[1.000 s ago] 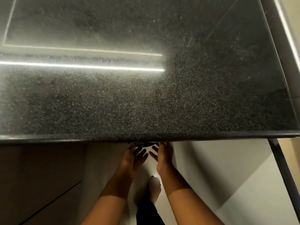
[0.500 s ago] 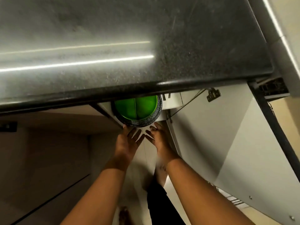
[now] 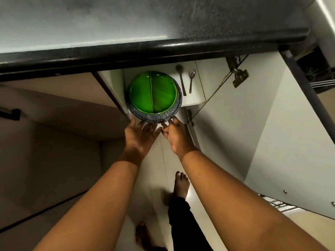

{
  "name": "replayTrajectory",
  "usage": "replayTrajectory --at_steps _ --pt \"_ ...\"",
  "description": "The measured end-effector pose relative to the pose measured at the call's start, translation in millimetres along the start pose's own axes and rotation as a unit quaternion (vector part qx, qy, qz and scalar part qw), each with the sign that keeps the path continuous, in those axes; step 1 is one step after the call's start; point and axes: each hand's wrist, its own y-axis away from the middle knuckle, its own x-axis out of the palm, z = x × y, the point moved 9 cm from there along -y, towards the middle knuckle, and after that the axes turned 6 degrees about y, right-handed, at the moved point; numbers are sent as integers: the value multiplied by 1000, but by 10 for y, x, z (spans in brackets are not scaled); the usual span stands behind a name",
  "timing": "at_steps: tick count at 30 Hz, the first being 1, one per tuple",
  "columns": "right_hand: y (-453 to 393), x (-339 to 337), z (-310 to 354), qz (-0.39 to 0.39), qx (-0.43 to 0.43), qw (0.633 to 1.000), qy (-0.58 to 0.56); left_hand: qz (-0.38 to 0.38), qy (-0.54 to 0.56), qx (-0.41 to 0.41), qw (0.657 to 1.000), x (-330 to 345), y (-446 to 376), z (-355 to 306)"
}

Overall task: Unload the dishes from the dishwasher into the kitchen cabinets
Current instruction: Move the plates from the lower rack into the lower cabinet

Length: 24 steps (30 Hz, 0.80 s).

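A green plate [image 3: 153, 92] lies on top of a stack of speckled blue-grey plates [image 3: 150, 116] on a white shelf [image 3: 192, 98] inside the lower cabinet, under the dark countertop [image 3: 145, 24]. My left hand [image 3: 140, 134] reaches to the stack's near rim with straight fingers, the fingertips at its edge. My right hand [image 3: 175, 134] is beside it, fingers loosely bent toward the same rim; neither hand wraps the plates. Two metal spoons [image 3: 186, 79] lie on the shelf to the right of the stack.
The white cabinet door [image 3: 253, 133] stands open on the right, its hinge [image 3: 239, 75] near the top. A wire rack [image 3: 279, 205] shows at the lower right. My feet stand on the pale floor [image 3: 159, 169] below. A dark handle [image 3: 10, 114] sits far left.
The view has tipped down from the countertop into the cabinet, so the plate stack and spoons now show. Both hands stay at the stack's near rim.
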Motion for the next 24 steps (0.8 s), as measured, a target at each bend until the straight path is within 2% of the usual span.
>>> replayTrajectory --at_steps 11,14,18,20,24 --pt "-450 217 256 36 -2 999 -11 13 1 15 1000 352 -320 -158" --pt "-578 218 364 7 13 999 -39 10 16 26 999 447 -419 -221" --pt "-702 212 589 -39 -11 999 27 12 -10 37 999 537 -520 -268" --pt "-718 278 677 -14 -5 999 46 12 -33 41 999 546 -536 -286" --pt "-627 349 629 44 52 998 -14 6 -96 39 995 511 -428 -300"
